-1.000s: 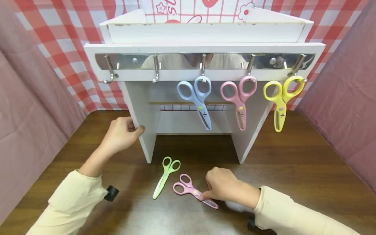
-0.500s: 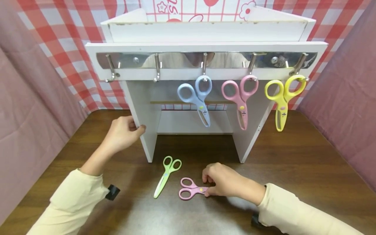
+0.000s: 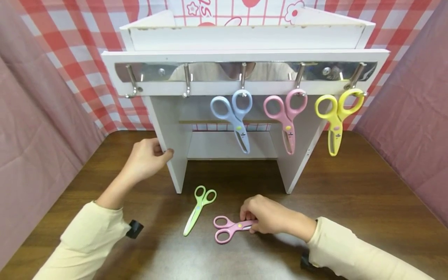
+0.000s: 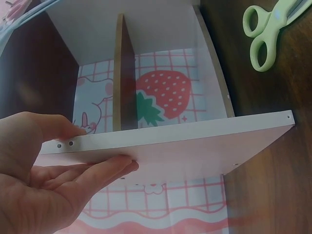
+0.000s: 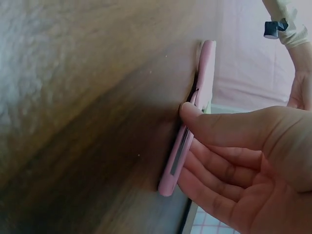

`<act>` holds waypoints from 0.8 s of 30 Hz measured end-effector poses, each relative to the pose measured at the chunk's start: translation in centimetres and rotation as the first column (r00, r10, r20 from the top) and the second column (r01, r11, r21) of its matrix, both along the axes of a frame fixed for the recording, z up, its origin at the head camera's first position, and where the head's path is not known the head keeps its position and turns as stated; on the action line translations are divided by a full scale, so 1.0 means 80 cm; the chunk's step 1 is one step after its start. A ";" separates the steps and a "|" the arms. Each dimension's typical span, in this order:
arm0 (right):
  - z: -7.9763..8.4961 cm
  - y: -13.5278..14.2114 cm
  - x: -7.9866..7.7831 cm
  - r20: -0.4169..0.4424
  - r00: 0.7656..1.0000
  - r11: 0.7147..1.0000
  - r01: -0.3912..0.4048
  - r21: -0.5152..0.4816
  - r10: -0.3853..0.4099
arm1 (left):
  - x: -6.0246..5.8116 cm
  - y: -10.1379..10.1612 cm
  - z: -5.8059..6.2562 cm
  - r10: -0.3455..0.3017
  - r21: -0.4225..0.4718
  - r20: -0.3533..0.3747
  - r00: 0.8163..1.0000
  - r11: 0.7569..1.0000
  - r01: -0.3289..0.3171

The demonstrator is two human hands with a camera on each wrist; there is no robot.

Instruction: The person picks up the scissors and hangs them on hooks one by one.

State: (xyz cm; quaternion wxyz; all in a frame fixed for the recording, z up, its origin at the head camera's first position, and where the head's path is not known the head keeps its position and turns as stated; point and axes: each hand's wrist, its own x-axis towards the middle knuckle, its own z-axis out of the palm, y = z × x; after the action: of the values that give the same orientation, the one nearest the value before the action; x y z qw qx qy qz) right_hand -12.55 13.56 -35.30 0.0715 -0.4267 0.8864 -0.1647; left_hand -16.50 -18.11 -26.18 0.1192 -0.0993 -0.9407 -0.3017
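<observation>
My right hand pinches pink scissors by the blade, low over the brown table. Their two handle loops point left. In the right wrist view the thumb presses one side of the pink scissors, with the fingers behind. Just left of them, green scissors lie flat, loops toward the shelf. My left hand holds the left side panel of a white shelf unit. Thumb and fingers sit on opposite faces of that panel in the left wrist view.
A hook rail runs across the shelf's front. Blue scissors, another pink pair of scissors and yellow scissors hang from its middle and right hooks. The two left hooks hold nothing. Checked cloth hangs behind.
The pink scissors on the table have turned counterclockwise in the head view, their loops swinging toward the lower left. My right hand has shifted slightly with them. My left hand stays on the panel.
</observation>
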 end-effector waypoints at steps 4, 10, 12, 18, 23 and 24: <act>0.000 0.001 -0.003 0.010 1.000 1.000 -0.021 0.012 0.020 | 0.000 0.000 0.000 -0.003 0.002 0.000 1.000 1.000 0.003; 0.002 0.003 -0.004 0.025 0.999 0.999 -0.048 0.007 0.048 | 0.000 0.000 -0.001 0.003 -0.001 -0.002 1.000 1.000 -0.003; 0.002 0.004 -0.005 0.039 0.998 0.998 -0.057 0.000 0.057 | 0.000 0.000 -0.001 0.003 -0.001 -0.003 1.000 1.000 -0.003; 0.004 0.007 -0.008 0.087 0.994 0.998 -0.068 0.006 0.067 | 0.000 0.000 0.000 0.003 -0.002 -0.001 1.000 1.000 -0.003; 0.008 0.008 -0.008 0.134 0.989 0.998 -0.058 0.023 0.055 | 0.000 0.000 0.000 0.005 -0.004 -0.002 1.000 1.000 -0.005; 0.009 0.008 -0.008 0.149 0.987 0.998 -0.055 0.022 0.051 | 0.000 0.000 0.000 0.005 -0.004 -0.001 1.000 1.000 -0.005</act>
State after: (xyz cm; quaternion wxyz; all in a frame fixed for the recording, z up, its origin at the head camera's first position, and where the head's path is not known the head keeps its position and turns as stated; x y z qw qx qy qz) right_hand -13.17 14.23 -34.61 0.1473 -0.4357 0.8690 -0.1824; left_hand -16.53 -18.11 -26.22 0.1203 -0.0976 -0.9414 -0.2997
